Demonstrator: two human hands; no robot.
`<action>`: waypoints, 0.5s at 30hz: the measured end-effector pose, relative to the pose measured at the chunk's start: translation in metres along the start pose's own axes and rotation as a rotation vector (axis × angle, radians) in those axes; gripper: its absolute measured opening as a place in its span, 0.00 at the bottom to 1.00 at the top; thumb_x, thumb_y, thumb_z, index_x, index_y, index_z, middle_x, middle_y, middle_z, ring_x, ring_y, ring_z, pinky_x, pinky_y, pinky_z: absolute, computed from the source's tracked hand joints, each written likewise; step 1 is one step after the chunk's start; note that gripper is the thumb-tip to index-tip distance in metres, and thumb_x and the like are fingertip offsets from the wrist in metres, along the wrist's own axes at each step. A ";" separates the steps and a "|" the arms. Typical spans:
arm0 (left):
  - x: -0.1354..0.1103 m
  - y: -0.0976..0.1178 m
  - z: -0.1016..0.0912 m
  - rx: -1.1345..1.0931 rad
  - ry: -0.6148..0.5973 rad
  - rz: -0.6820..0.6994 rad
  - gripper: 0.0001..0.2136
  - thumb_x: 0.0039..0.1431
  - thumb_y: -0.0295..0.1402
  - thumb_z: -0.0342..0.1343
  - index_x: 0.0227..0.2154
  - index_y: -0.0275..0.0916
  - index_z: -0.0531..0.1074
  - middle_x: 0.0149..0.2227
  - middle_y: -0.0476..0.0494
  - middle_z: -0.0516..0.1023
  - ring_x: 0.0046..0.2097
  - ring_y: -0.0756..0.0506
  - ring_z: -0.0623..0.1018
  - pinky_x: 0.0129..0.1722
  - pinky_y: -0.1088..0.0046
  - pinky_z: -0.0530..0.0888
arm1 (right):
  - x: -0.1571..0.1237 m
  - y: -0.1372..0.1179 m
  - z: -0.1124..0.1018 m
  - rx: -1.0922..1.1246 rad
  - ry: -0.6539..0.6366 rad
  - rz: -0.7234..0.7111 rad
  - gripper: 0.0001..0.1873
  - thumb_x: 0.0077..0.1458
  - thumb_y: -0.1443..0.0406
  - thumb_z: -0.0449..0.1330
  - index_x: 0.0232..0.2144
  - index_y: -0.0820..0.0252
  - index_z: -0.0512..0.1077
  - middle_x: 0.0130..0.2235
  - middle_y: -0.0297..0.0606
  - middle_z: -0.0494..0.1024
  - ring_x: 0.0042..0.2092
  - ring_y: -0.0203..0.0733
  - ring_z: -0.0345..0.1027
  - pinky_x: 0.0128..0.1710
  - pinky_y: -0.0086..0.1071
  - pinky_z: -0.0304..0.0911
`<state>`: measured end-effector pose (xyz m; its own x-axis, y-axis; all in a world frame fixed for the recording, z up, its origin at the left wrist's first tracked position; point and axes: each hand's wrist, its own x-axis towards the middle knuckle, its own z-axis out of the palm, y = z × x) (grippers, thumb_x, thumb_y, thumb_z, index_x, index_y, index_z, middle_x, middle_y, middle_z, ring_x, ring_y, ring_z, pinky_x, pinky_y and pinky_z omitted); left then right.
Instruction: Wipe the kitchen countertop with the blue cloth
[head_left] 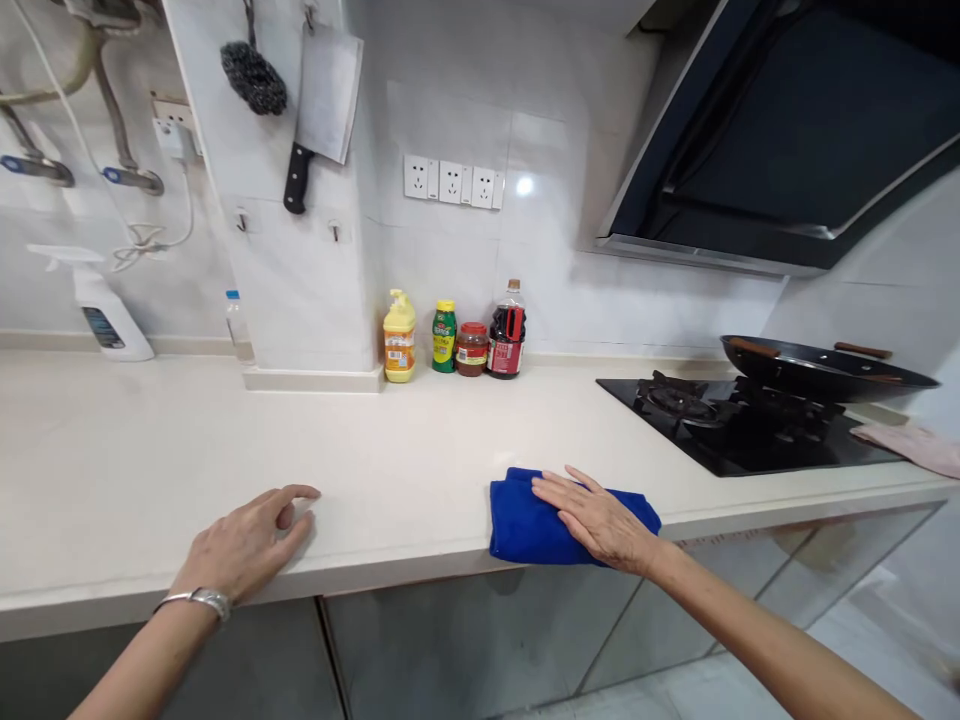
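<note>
My right hand (596, 510) lies flat on a folded blue cloth (517, 520), its fingers stretched out and pressed to the fabric. The cloth rests at the front edge of the white countertop (360, 440), and part of it hangs slightly over the edge. Off to the left, my left hand (240, 545), with a silver bracelet on the wrist, is at the counter's front edge. Its index finger and thumb point right and stand apart, the other fingers are bent under, and nothing is in it.
Along the wall stand a yellow pump bottle (400, 340), a green-and-yellow bottle (444, 340), a red-lidded jar (472, 350) and a dark sauce bottle (507, 335). A gas stove (720, 440) with a wok (817, 372) is right. A spray bottle (109, 310) stands left; a cleaver (326, 95) hangs above.
</note>
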<state>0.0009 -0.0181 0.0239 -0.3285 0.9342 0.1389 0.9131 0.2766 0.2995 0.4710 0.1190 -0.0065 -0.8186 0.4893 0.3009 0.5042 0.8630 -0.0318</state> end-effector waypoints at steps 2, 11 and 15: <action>-0.001 0.000 0.001 -0.015 0.000 0.000 0.24 0.60 0.50 0.41 0.52 0.49 0.72 0.39 0.46 0.78 0.41 0.39 0.78 0.38 0.64 0.68 | 0.000 0.000 0.001 0.030 -0.039 -0.016 0.26 0.73 0.62 0.40 0.70 0.49 0.54 0.69 0.33 0.61 0.71 0.39 0.51 0.73 0.47 0.48; -0.002 0.002 0.005 -0.084 0.028 -0.083 0.23 0.60 0.49 0.41 0.49 0.51 0.75 0.41 0.46 0.80 0.45 0.38 0.77 0.42 0.61 0.67 | 0.034 -0.034 -0.001 0.082 -0.183 -0.068 0.29 0.73 0.58 0.42 0.72 0.50 0.45 0.73 0.33 0.47 0.73 0.42 0.40 0.75 0.46 0.41; -0.003 0.004 0.006 -0.090 0.043 -0.082 0.23 0.61 0.50 0.41 0.47 0.51 0.76 0.42 0.45 0.80 0.45 0.37 0.77 0.41 0.61 0.67 | 0.060 -0.057 0.000 0.088 -0.217 -0.150 0.30 0.72 0.56 0.45 0.72 0.47 0.45 0.74 0.34 0.43 0.74 0.45 0.37 0.74 0.48 0.39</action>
<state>0.0067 -0.0189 0.0187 -0.4133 0.8981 0.1503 0.8579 0.3287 0.3950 0.3933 0.0988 0.0132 -0.9269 0.3624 0.0979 0.3547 0.9309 -0.0875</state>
